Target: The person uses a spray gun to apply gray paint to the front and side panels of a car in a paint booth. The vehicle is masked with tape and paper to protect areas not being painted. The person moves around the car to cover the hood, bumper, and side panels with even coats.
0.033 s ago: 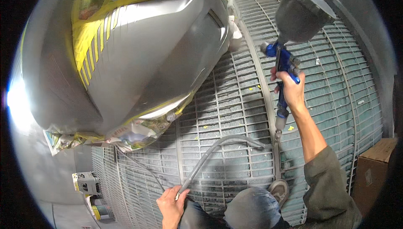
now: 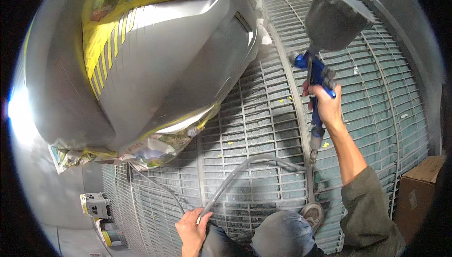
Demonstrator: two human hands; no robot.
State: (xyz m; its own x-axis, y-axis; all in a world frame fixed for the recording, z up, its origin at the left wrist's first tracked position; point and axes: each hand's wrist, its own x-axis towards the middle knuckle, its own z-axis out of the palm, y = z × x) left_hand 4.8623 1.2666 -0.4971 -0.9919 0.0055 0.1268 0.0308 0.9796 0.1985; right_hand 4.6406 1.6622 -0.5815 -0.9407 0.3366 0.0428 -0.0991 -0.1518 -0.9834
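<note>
My right hand is closed round the handle of a blue spray gun, held at the right. A large grey paint cup sits on top of the gun, tilted. At the lower end of the handle is a metal air fitting. My left hand, low in the middle, pinches a grey air hose. The hose arches to the right, its far end close to the fitting; I cannot tell whether the two are joined. Left of the gun stands a large grey-coated body part edged with yellow masking tape.
Printed masking paper hangs along the part's lower edge. Metal floor grating lies under everything, with yellow tape scraps on it. A cardboard box stands at the lower right. A crate and tins are at the lower left.
The spray gun has tipped and shifted slightly left and down in my right hand. The hose's far end has moved right, toward the gun's fitting. My left hand has barely moved.
</note>
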